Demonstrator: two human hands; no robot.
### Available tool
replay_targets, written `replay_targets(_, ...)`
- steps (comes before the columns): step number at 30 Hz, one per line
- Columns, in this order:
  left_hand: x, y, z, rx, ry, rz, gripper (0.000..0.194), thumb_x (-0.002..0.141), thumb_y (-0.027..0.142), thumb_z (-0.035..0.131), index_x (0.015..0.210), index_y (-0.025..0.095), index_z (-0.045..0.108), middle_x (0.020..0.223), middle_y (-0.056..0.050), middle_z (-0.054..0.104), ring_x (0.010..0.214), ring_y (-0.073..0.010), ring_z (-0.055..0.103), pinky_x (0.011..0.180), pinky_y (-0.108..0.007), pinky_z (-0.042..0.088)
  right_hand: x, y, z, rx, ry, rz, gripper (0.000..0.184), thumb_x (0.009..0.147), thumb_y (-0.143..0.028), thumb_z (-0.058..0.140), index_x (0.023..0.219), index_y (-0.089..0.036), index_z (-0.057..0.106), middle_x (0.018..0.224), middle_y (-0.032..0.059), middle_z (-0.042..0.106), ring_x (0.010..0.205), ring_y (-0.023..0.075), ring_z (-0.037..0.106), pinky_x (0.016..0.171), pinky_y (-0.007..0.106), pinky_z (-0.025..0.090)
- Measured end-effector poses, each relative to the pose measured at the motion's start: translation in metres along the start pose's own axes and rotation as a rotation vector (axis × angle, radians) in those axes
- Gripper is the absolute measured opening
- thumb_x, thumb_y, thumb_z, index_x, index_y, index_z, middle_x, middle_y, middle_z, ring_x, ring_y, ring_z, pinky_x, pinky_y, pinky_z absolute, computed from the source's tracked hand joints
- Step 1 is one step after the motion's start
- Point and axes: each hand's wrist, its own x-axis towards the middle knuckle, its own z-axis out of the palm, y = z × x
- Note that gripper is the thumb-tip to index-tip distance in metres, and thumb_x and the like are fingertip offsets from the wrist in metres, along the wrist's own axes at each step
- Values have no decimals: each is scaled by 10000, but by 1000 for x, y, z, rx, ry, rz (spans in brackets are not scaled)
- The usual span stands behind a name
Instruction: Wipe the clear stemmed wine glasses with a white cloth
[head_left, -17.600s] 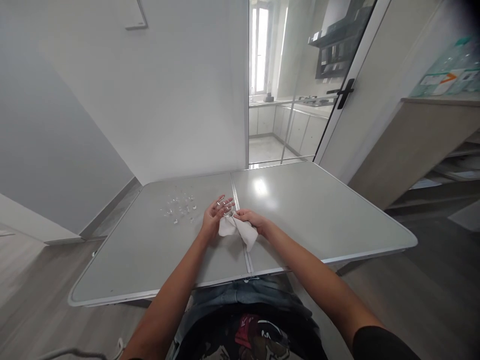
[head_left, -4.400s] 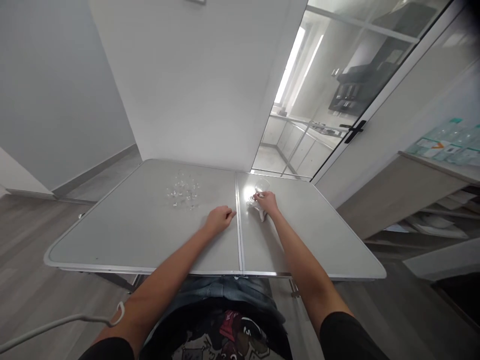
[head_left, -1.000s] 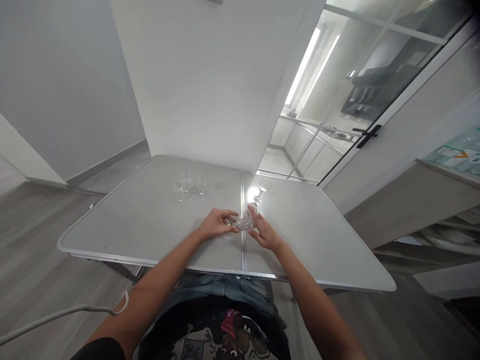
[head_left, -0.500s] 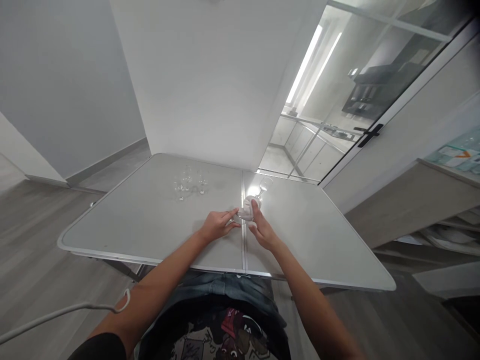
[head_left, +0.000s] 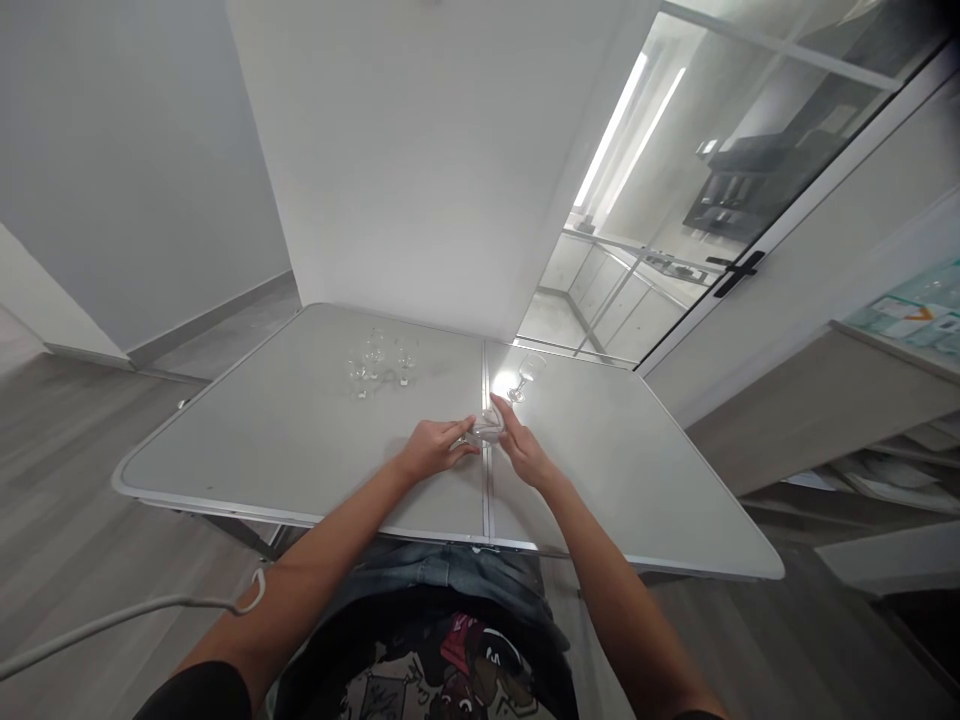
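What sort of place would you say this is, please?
Probably a home, in a room beside a kitchen: through the glazed door there appear to be a range hood and a stovetop, and on this side packed plastic bottles sit on a cabinet.

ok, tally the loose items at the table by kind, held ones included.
Clear glasses: 5 (leftmost glass, farthest glass, third left-side glass, glass right of the table seam, held glass)
White cloth, held with a glass: 1
Total: 6
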Motion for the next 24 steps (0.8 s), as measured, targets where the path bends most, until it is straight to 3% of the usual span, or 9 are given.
replay_targets(2,0,0,0,7,-16,1,506,897,487,651,1332,231,620,1012,-105,773,800,-165,734,664,-228,519,1,-3,-3,-156,-58,-39,729,949,-650,439,1561,-275,313,1558,102,417,1437,335,365,1194,533,267)
replay_targets(4,0,-1,-1,10,-23,-4,504,890,487,659,1322,229,629,985,-99,776,779,-163,731,658,-225,513,3,-6,-6,-169,-75,-34,694,955,-648,425,1532,-268,364,1508,106,473,1399,334,407,1181,526,289)
replay_targets(8,0,-4,-2,-22,-4,3,531,874,531,664,1309,228,637,938,-78,779,647,-125,691,617,-214,489,2,-6,-9,147,-49,49,628,1003,-640,228,1442,-254,454,1360,92,572,1190,268,581,1075,449,431)
replay_targets(11,0,-3,-1,-35,11,-19,548,874,548,655,1313,220,637,838,-59,766,601,-117,663,615,-216,491,0,-5,-5,313,-18,67,673,996,-657,130,1475,-259,386,1286,92,597,1074,244,630,999,428,487)
replay_targets(15,0,-1,2,-1,-3,-55,542,883,539,645,1310,206,646,826,-72,759,650,-135,681,647,-223,504,1,-12,-4,33,-39,36,654,959,-678,368,1461,-260,411,1392,104,531,1139,269,580,1046,437,436)
replay_targets(18,0,-2,1,-2,-10,-50,521,873,529,662,1302,234,650,895,-69,772,645,-128,676,647,-222,503,3,-20,-8,-86,-105,53,598,959,-649,419,1408,-257,475,1252,91,609,1001,258,598,999,451,447)
replay_targets(22,1,-1,-1,-44,21,-38,550,853,566,671,1284,225,653,879,-56,778,565,-107,635,618,-221,495,6,-23,-13,182,-64,88,587,997,-648,255,1315,-248,545,1047,62,636,913,228,600,897,383,492)
replay_targets(24,2,2,-2,-46,33,-22,557,870,566,651,1288,197,646,873,-64,779,548,-107,628,602,-223,487,6,-22,-13,264,-9,81,601,1001,-643,212,1310,-242,538,1049,67,627,903,224,602,864,370,503)
